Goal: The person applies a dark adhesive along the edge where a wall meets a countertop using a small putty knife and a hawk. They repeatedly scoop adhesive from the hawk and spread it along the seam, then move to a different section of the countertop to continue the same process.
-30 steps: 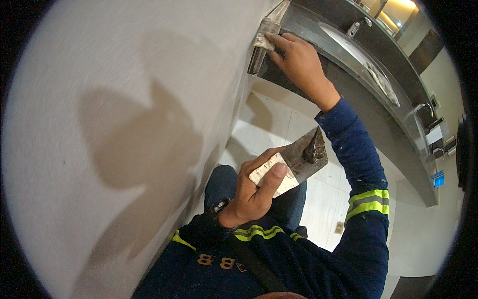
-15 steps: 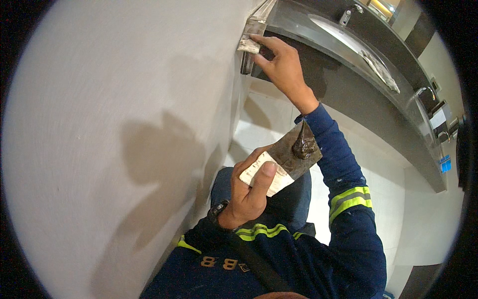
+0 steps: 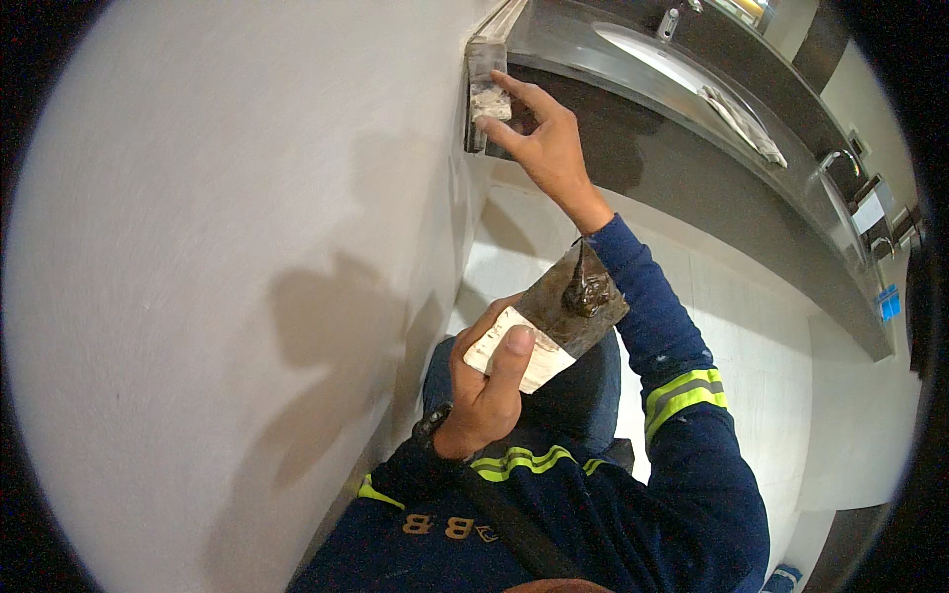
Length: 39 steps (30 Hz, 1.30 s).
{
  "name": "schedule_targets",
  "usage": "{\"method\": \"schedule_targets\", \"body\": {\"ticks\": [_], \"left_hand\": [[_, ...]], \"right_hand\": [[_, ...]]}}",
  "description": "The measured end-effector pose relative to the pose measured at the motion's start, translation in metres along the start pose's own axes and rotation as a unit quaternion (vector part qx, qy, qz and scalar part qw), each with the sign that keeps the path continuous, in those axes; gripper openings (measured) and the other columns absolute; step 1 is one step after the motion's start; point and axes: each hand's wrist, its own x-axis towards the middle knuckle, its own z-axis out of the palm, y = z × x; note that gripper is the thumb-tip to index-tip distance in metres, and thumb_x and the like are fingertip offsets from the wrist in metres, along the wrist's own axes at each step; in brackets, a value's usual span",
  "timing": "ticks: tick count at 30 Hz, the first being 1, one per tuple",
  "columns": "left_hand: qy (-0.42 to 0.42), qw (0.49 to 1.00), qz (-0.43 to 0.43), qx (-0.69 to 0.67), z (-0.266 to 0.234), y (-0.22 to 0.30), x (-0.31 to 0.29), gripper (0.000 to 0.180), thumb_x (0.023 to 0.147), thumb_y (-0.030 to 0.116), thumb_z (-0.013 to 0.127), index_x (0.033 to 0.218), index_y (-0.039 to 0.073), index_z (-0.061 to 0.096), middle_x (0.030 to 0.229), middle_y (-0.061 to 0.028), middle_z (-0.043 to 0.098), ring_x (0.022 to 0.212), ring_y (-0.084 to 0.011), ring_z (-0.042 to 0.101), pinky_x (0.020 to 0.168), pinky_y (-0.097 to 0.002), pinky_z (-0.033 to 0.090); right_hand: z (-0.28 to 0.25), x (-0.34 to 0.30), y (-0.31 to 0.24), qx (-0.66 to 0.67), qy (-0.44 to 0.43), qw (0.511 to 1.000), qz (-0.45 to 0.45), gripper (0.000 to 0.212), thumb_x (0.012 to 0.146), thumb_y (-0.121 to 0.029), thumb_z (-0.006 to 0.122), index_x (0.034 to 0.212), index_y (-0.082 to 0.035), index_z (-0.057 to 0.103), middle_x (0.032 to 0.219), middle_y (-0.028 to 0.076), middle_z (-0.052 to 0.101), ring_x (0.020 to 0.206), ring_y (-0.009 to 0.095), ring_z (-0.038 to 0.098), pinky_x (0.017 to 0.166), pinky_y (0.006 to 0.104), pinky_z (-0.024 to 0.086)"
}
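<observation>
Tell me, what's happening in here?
Someone's left hand grips a scraper by its white handle, and a dark lump sits on its blade. The right hand holds a second scraper at the end of the counter, right by the wall.

my left hand [image 3: 484, 395] is curled in a grip close before my chest [image 3: 613, 524], its thumb [image 3: 515, 348] laid along the top and pointing away from me. my right arm [image 3: 652, 306] stretches forward, angling leftward from the elbow [image 3: 702, 425], and at its end my right hand [image 3: 557, 148] holds forefinger [image 3: 527, 94] and thumb [image 3: 502, 136] in a wide pinch, the other fingers mostly hidden.
</observation>
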Motion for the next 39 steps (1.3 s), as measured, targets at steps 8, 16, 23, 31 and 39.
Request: {"method": "schedule_targets", "body": {"ticks": [8, 16, 23, 31, 39], "left_hand": [[0.018, 0.999, -0.027, -0.022, 0.002, -0.004, -0.004, 0.039, 0.097, 0.023, 0.045, 0.12, -0.007, 0.052, 0.101, -0.0129, 0.064, 0.09, -0.0141, 0.06, 0.081, -0.0276, 0.047], [0.016, 0.999, -0.023, -0.018, 0.001, -0.006, -0.003, 0.038, 0.096, 0.024, 0.046, 0.118, -0.007, 0.053, 0.098, -0.0132, 0.065, 0.087, -0.0156, 0.062, 0.078, -0.0277, 0.048], [0.026, 0.998, -0.035, -0.037, 0.002, -0.006, -0.004, 0.037, 0.095, 0.023, 0.047, 0.117, -0.006, 0.053, 0.097, -0.0126, 0.065, 0.087, -0.0158, 0.063, 0.077, -0.0273, 0.048], [0.02, 0.997, -0.07, -0.019, 0.001, -0.003, -0.005, 0.046, 0.092, 0.026, 0.048, 0.123, -0.007, 0.047, 0.114, -0.0173, 0.058, 0.102, -0.0235, 0.058, 0.088, -0.0342, 0.047], [0.024, 0.999, -0.018, -0.033, 0.002, -0.007, -0.003, 0.035, 0.096, 0.021, 0.045, 0.116, -0.006, 0.053, 0.096, -0.0118, 0.064, 0.086, -0.0151, 0.061, 0.078, -0.0266, 0.048]], "right_hand": [[0.016, -0.003, 0.007, 0.06, 0.016, 0.993, 0.1, 0.05, 0.082, -0.014, 0.07, 0.128, -0.004, 0.055, 0.106, 0.006, 0.066, 0.08, 0.007, 0.058, 0.073, 0.0206, 0.048], [0.026, -0.003, 0.01, 0.107, 0.069, 0.988, 0.088, 0.046, 0.08, -0.015, 0.069, 0.122, 0.0, 0.058, 0.105, 0.013, 0.068, 0.078, 0.012, 0.061, 0.071, 0.0261, 0.05], [0.03, 0.001, -0.002, 0.145, 0.07, 0.977, 0.137, 0.042, 0.081, -0.012, 0.067, 0.12, 0.002, 0.059, 0.083, 0.011, 0.069, 0.066, 0.009, 0.061, 0.062, 0.0236, 0.049], [0.027, -0.006, 0.0, 0.129, 0.063, 0.98, 0.141, 0.042, 0.081, -0.011, 0.067, 0.119, 0.003, 0.058, 0.078, 0.007, 0.066, 0.063, 0.007, 0.057, 0.059, 0.0223, 0.047], [0.027, 0.004, 0.0, 0.127, 0.099, 0.983, 0.09, 0.042, 0.079, -0.012, 0.067, 0.118, 0.002, 0.06, 0.075, 0.007, 0.065, 0.061, 0.009, 0.057, 0.057, 0.0236, 0.046]]}}
